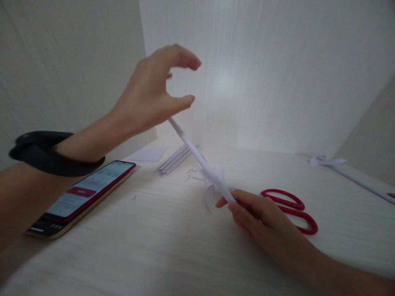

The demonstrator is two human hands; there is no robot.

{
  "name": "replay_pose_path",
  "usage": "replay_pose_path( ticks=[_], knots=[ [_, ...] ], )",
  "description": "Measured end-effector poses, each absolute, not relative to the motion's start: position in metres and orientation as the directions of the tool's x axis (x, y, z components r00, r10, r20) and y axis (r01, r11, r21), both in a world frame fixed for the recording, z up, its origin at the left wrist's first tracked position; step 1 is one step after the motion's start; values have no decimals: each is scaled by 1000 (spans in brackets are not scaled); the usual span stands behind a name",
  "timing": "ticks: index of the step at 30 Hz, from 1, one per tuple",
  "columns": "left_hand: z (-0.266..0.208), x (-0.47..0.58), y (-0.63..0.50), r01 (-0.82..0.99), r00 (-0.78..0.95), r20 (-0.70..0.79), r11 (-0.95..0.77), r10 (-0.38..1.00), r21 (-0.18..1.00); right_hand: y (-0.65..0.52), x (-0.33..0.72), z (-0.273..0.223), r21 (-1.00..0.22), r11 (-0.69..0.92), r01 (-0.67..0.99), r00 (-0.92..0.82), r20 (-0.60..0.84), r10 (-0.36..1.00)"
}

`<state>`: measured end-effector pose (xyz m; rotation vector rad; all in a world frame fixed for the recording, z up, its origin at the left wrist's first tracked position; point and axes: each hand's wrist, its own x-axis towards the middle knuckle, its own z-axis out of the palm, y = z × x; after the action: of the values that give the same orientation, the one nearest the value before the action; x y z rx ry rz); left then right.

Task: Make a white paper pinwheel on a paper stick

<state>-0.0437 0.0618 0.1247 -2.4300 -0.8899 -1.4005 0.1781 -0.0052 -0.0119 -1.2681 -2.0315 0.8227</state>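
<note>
A rolled white paper stick slants up and left, its lower end pinched between the thumb and fingers of my right hand. My left hand is raised near the stick's upper end, thumb and index finger wide apart with nothing between them. That end passes behind the hand, out of sight. Behind the stick's lower part is a white paper pinwheel; whether they are joined I cannot tell. Red-handled scissors lie just beyond my right hand, their blades hidden.
On the left, a red-edged phone rests on another phone. Toward the back lie a white paper sheet, several rolled paper sticks and small pale bits. A finished-looking paper pinwheel on a stick lies far right.
</note>
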Motion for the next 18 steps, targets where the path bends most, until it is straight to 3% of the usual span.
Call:
replay_pose_path(
  ticks=[1,2,5,7,10,13,18],
  knots=[
    [122,-41,55,631,446,841,-774,306,-54,-5,178,-12,-745,357,563,-345,180,921],
    [118,-37,49,614,537,798,-775,273,-148,-4,178,-11,-739,359,570,-335,190,923],
    [94,-22,33,479,811,469,-857,350,-188,-3,180,-12,-755,363,546,-329,205,922],
    [75,-14,27,457,877,265,-864,400,-210,-3,181,-12,-765,360,534,-320,211,924],
    [56,-6,23,405,911,235,-846,340,-346,-5,181,-12,-761,372,532,-313,231,921],
    [55,-3,23,495,864,249,-832,438,-251,-7,179,-6,-741,413,529,-313,282,907],
    [68,-6,29,495,774,370,-855,515,156,-5,186,10,-681,465,566,-310,347,885]
  ],
)
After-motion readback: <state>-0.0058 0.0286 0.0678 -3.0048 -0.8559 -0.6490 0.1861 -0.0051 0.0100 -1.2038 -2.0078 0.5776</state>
